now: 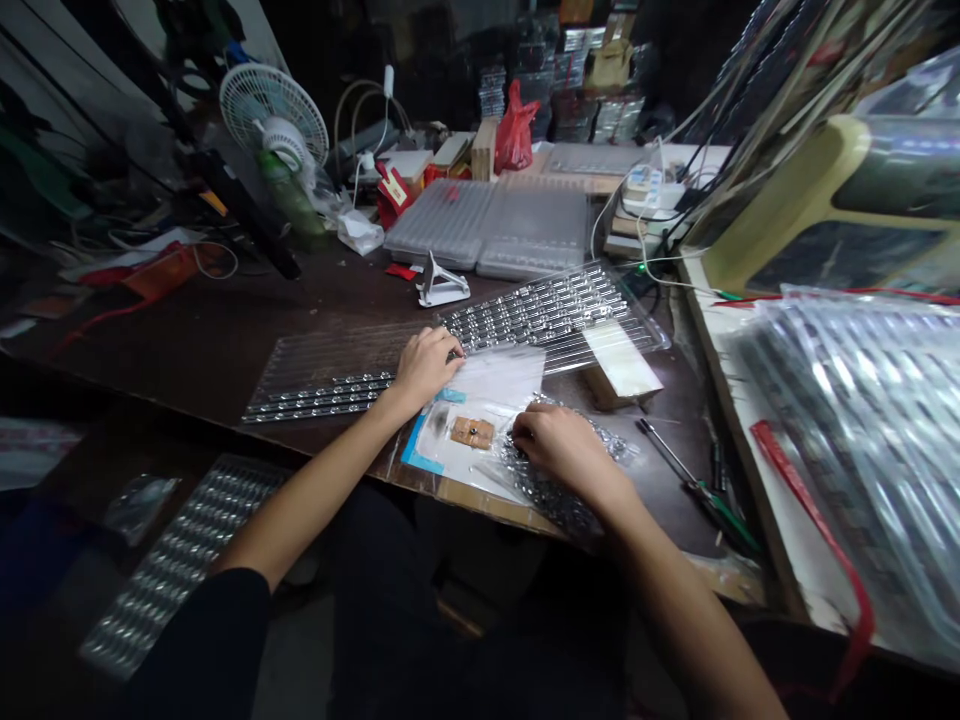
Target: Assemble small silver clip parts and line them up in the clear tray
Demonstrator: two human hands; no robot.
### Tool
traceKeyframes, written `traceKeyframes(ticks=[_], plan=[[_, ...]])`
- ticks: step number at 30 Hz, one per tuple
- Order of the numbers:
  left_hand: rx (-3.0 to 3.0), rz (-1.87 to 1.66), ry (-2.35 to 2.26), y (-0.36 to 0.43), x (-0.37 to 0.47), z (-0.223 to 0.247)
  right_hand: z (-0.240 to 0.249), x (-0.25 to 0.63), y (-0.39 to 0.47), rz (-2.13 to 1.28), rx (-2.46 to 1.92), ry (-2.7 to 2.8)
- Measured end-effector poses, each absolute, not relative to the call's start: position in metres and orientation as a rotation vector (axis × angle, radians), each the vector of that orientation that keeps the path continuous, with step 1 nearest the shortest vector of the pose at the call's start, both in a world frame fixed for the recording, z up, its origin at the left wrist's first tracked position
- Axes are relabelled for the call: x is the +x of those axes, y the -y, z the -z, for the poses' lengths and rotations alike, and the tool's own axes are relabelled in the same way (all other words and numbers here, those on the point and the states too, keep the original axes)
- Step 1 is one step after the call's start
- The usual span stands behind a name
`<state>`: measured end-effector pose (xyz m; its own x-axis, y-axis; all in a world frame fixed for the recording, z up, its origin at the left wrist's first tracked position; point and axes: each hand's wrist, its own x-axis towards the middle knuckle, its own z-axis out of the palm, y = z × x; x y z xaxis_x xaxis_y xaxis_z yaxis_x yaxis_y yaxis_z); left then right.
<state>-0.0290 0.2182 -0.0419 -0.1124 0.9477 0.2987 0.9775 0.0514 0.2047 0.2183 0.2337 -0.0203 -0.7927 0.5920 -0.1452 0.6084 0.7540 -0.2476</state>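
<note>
My left hand point(429, 368) is at the left end of a clear ribbed tray filled with rows of shiny metal parts point(532, 312). Its fingers are curled together; whatever they grip is hidden. Under that wrist lies another clear ribbed tray point(330, 358), with shiny parts in its near rows. My right hand point(562, 445) rests at the edge of a heap of small shiny metal pieces point(551, 490), fingertips pinched, and what is in them is too small to make out. Between both hands sits a brown wooden block point(472, 432) with a small dark round spot, on a white sheet edged with blue tape point(424, 462).
A white-topped block point(621, 358) and a green-handled screwdriver point(701, 488) lie to the right. Stacked clear trays point(847, 440) fill the right side. Behind are closed plastic cases point(536, 225), a white stand point(442, 288), a fan point(274, 115) and a red bag point(515, 130).
</note>
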Motion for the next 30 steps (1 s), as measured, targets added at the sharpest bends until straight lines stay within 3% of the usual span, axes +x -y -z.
traceKeyframes(ticks=[6, 14, 22, 30], plan=[[-2.11, 0.644, 2.214, -0.214, -0.03, 0.046, 0.024, 0.218, -0.233, 0.458, 0.937, -2.934], [-2.283, 1.22, 2.077, -0.158, -0.005, 0.035, 0.033, 0.218, -0.239, 0.867, 0.945, -2.994], [-2.155, 1.063, 2.249, -0.112, 0.008, 0.081, 0.045, 0.202, -0.23, 1.206, 0.91, -3.211], [-2.033, 1.246, 2.293, -0.108, 0.007, 0.079, 0.062, 0.182, -0.222, 1.288, 0.699, -3.248]])
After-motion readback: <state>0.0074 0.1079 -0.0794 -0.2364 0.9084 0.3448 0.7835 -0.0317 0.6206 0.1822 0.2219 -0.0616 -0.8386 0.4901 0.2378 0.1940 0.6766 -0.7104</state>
